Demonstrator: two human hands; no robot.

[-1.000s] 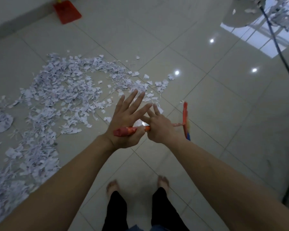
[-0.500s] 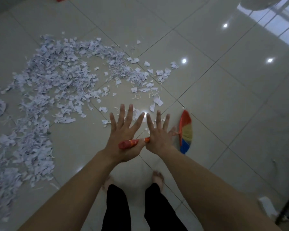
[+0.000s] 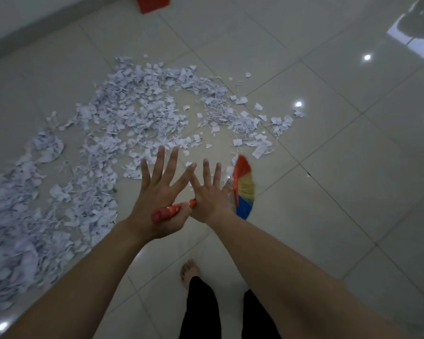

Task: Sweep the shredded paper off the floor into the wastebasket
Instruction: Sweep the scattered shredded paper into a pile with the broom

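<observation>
Shredded paper (image 3: 123, 133) lies scattered across the pale tiled floor (image 3: 340, 179), the thickest part spread left of centre and trailing down along the left edge; a thinner band of scraps reaches right, ending near a tile joint. No wastebasket shows in this view. Broom (image 3: 242, 189): bristle head fanned in red, yellow and blue bands, down at the floor just right of the hands, beside the nearest loose scraps. Its red handle (image 3: 173, 211) runs up and left between the two palms. Left hand (image 3: 162, 194): fingers straight and spread wide, palm pressed against the handle's end, thumb below it. Right hand (image 3: 209, 194): fingers likewise straight and spread, palm pressed to the handle from the other side. Neither hand curls round it; the handle is sandwiched flat between them. The left forefinger's tip touches or overlaps the right hand's fingers; which, I cannot tell. Both forearms bare. Below, black trouser legs (image 3: 198, 311) and one bare foot (image 3: 190, 270) on the tiles. At the top edge, a red dustpan (image 3: 153, 2), partly cut off, well apart from the paper.
</observation>
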